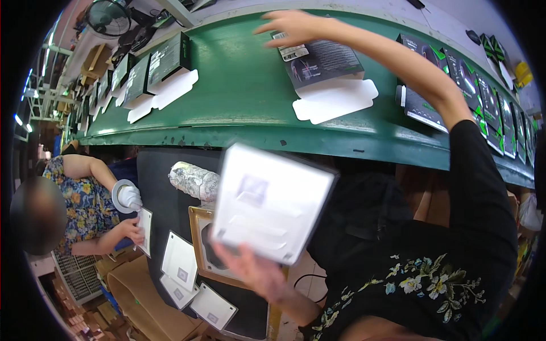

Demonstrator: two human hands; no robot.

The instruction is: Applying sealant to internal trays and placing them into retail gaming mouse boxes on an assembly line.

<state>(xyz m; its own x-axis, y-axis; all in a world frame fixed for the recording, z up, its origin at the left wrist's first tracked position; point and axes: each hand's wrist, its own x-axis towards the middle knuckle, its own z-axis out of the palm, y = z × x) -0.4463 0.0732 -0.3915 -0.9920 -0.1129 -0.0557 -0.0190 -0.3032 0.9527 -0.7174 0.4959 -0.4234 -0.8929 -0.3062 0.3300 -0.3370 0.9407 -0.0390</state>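
My left hand [250, 271] grips the lower edge of a white flat rectangular panel [278, 210] with a dark rim, a small grey square label and shallow raised shapes. The panel is tilted and blurred by motion. My right hand [293, 28] is stretched out over the green bench, fingers spread, at the far left corner of a black printed carton [327, 62]. That carton lies with its white end flaps [335, 101] folded out toward me. Whether my right fingers touch it I cannot tell.
Black cartons with flaps out [165, 62] line the green bench [233, 74] at left; more cartons [483, 102] stand right. On the dark table, several white panels [181, 261] lie beside a cardboard tray [199, 227] and wrapped roll [194, 179]. A co-worker [88, 199] holds another panel [146, 230].
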